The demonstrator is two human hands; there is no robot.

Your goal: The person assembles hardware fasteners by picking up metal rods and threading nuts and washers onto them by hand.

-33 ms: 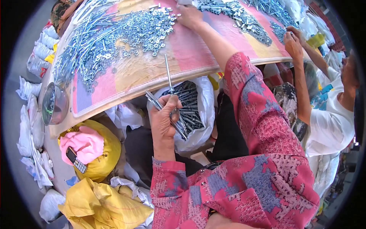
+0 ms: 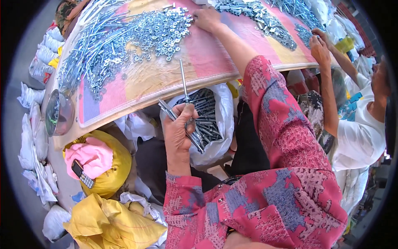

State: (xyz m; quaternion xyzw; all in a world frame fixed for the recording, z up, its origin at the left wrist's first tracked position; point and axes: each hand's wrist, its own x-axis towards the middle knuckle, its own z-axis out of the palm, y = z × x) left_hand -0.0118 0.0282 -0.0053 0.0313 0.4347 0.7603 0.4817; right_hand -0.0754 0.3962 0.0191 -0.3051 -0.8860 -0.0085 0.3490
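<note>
Several long metal bolts [image 2: 183,79] are in my left hand [image 2: 177,130], its fingers closed round them, with one bolt standing up above the others. This hand is over an open white bag [image 2: 226,120], in which dark-looking bolts [image 2: 207,114] with sleeves are heaped. My right hand [image 2: 208,20] reaches far across the table, its fingers bent together at the right edge of a spread of small washers and nuts [image 2: 163,33]. Whatever is between those fingertips is too small to make out. Long thin bolts [image 2: 95,39] lie left of the washers.
Short metal sleeves [image 2: 265,23] are heaped beyond my right arm. A steel bowl [image 2: 60,112] stands at the table's left corner. Below it, a yellow sack [image 2: 120,166] carries a pink cloth [image 2: 93,153] and a phone [image 2: 83,173]. At right, a co-worker [image 2: 358,137] handles small parts.
My right hand has moved slightly nearer, its fingertips now at the edge of the washers and nuts. My left hand and its bolts have not moved.
</note>
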